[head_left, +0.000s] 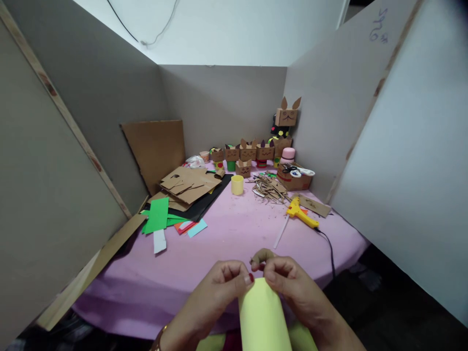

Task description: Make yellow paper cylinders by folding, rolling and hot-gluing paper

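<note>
Close to the table's front edge, a curved sheet of yellow paper (261,312) reaches down out of the bottom of the view. My left hand (223,287) pinches at its upper left corner, thumb against forefinger. At the upper right corner my right hand (296,285) is closed too, its thumb on the paper's edge. A small curled brown piece (263,255), perhaps cardboard, sticks up just beyond my right fingertips; what holds it is hidden. Farther off stands a short yellow paper cylinder (237,185). A yellow glue gun (302,213) lies to the right.
Cardboard sheets (193,184) lie on black card at left, with green paper (158,214) in front. Cardboard scraps (268,187) are heaped mid-right. Scissors (298,170) rest on a cardboard box (292,182). Several cat-faced cardboard figures (248,152) stand at the back. Grey partitions (223,97) enclose the table.
</note>
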The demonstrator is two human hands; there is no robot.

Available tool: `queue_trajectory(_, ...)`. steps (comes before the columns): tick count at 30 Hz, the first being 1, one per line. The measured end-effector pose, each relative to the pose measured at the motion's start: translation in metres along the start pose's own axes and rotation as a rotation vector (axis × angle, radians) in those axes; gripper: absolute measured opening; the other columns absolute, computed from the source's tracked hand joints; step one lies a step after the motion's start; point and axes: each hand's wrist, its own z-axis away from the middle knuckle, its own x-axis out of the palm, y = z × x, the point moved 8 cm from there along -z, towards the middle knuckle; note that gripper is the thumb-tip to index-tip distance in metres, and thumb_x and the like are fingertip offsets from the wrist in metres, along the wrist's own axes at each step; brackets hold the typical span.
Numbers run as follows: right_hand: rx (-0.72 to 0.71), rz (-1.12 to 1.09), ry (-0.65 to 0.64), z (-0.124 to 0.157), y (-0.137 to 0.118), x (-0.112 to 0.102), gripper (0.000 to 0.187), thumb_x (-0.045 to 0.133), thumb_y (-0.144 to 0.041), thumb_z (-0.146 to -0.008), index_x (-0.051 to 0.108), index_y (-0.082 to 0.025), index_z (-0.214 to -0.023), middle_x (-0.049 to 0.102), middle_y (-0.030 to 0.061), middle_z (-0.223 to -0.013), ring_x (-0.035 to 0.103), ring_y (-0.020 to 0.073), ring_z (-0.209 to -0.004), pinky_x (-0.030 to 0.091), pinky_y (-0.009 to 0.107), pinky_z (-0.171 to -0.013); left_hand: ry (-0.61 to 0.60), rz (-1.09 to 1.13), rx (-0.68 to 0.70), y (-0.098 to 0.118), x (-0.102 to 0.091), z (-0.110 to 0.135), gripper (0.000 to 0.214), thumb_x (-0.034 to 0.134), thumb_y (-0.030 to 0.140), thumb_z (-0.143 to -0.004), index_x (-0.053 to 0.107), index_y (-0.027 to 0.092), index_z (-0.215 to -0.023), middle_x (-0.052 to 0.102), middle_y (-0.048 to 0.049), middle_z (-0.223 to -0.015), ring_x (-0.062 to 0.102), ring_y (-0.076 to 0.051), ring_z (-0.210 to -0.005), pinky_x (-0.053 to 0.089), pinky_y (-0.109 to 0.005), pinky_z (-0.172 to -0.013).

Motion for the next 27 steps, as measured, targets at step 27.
queue_trajectory(27, -0.026, 0.063, -0.017, -0.002, -0.002, 0.004, 0.022, 0.072, -0.035, -0.071, 0.062, -0.016, -0.065, 0.054, 0.0018, -0.081, 0.05, 0.0141, -0.075, 0.037, 0.026, -0.067, 0.016, -0.042, -0.038, -0.01, -0.003, -0.001, 0.035, 0.068, 0.046, -0.065, 0.053, 0.015, -0.058, 0.042, 0.0055, -0.054, 0.032, -0.008, -0.051, 0.022, -0.023, -0.05)
